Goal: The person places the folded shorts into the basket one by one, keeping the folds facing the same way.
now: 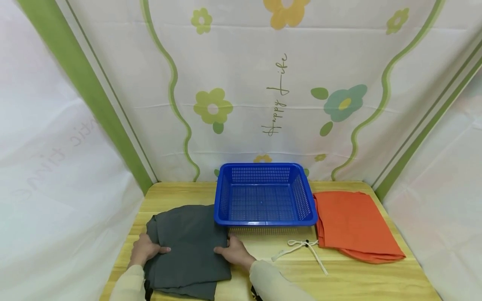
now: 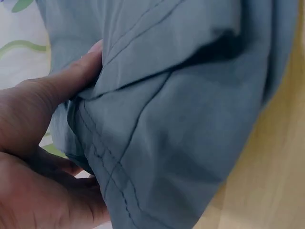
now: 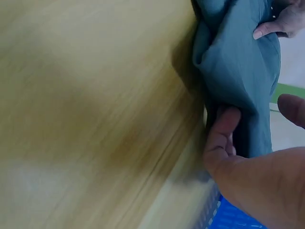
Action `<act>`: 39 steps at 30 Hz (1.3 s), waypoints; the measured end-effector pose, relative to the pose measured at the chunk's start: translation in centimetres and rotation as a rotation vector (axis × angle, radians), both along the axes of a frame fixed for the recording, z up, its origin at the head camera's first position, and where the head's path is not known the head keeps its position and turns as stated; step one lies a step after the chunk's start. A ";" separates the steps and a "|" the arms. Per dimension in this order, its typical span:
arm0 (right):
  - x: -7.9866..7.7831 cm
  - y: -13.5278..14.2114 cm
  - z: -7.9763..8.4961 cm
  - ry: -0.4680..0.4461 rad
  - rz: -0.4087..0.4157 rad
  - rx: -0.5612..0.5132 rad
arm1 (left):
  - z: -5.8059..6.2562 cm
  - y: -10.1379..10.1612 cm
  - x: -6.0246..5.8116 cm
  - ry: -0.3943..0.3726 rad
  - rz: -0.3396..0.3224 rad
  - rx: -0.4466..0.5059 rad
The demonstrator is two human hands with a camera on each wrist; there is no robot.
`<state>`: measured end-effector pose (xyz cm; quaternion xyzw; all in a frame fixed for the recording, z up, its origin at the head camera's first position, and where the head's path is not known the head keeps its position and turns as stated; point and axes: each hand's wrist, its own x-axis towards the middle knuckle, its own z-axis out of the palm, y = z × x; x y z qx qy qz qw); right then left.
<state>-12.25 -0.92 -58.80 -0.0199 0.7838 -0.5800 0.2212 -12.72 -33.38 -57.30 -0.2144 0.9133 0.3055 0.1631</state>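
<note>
A folded dark grey garment [image 1: 188,246] lies at the left of the table, with double stitched seams showing in the left wrist view. My left hand [image 1: 144,249] grips its left side, thumb on top and fingers tucked beneath the cloth [image 2: 157,114]. On the opposite side my right hand [image 1: 236,252] holds the edge. There the thumb lies over the cloth in the head view, and fingers [image 3: 224,131] curl under the fold in the right wrist view. The undersides of the cloth and some fingertips are hidden.
A blue perforated plastic basket [image 1: 260,202] stands at the back middle, its near left corner overlapping the grey garment in the head view. To its right lies a folded orange garment [image 1: 355,225] with a white drawstring [image 1: 301,246] trailing over the wooden table [image 1: 361,278]. Printed curtains surround three sides.
</note>
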 end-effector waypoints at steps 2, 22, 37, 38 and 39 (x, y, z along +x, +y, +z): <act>0.0 -0.1 -0.1 -0.039 -0.015 -0.016 | -0.2 -0.1 0.3 0.017 0.016 0.070; 0.1 -2.0 2.4 -0.062 0.042 -0.001 | 2.8 -0.6 0.8 -0.076 0.066 0.439; -0.2 -4.5 9.0 0.092 0.096 -0.128 | 10.7 -1.4 -0.6 0.125 0.056 0.437; -0.3 -4.5 9.4 0.103 0.096 -0.143 | 11.3 -1.4 -0.7 0.135 0.052 0.433; -0.4 -4.4 9.8 0.112 0.097 -0.152 | 11.8 -1.3 -0.7 0.145 0.053 0.434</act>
